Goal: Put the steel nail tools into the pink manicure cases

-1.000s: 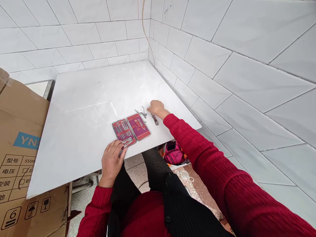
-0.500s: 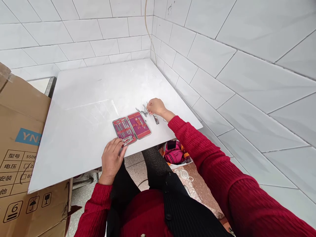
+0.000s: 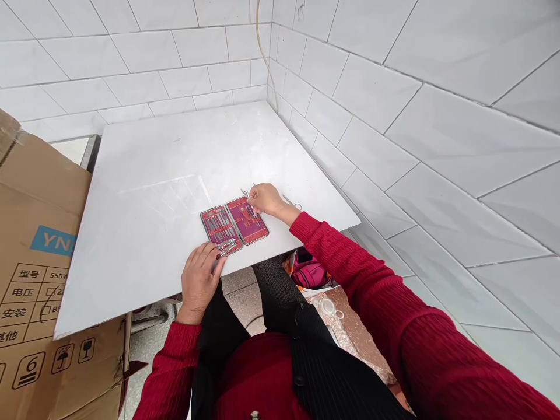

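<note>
Manicure case lies open and flat on the white tabletop, near the edge closest to the wearer, and from my remote seat I see both hands at it. My left hand rests at its near left corner, fingers side by side and thumb a little apart; I cannot tell whether they clamp the rim. Just beside those fingertips, nail clippers lie over the lower part of the left half, below a row of slim tools.

My right hand is over the far edge of the right half, fingertips pinched together, apparently on a silvery tool mostly hidden beneath them. Metal nippers show partly behind that hand, and small scissors lie on the tabletop beyond the right wrist. A cardboard box stands at left; tiled walls meet behind.
</note>
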{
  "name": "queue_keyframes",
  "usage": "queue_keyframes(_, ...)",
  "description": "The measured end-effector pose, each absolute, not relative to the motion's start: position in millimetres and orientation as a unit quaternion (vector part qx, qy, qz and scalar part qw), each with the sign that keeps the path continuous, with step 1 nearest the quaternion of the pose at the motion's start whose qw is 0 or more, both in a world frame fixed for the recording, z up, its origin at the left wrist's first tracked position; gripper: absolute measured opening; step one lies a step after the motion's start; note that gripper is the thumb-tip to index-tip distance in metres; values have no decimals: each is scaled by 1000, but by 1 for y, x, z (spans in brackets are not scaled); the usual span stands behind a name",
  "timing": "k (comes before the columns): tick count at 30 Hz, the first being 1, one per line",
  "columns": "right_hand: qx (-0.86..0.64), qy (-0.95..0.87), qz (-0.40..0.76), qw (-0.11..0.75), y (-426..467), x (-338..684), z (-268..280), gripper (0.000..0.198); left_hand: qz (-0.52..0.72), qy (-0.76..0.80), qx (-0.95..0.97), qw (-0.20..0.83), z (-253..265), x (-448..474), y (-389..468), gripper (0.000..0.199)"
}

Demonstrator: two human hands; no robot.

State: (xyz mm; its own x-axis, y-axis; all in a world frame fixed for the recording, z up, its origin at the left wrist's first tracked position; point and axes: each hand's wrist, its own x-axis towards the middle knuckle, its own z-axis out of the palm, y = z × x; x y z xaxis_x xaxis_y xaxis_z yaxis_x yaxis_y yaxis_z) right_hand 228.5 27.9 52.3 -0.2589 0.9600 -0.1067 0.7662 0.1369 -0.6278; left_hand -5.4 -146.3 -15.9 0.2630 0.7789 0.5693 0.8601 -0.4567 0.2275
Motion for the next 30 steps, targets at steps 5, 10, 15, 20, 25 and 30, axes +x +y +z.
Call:
queue_keyframes(5,-582,-749,282,144,25,228,54,18,-317,-516,-794,60,-15,-5,-146,16)
queue_keyframes(10,-581,-764,260,108,25,225,57,18,-319,-514,-793,64,-15,-4,-146,17)
queue_keyframes(15,-586,-783,202,58,24,221,61,16,-317,-516,-794,64,-16,-5,-146,17)
queue_keyframes(20,-586,-797,146,14,20,218,64,16,-316,-513,-795,71,-15,-5,-146,17)
queue_keyframes(25,-587,-797,142,13,11,217,66,18,-319,-512,-794,73,-14,-4,-146,17)
queue_keyframes(30,-593,-792,138,34,6,219,59,22,-318,-510,-795,78,-15,-5,-145,18)
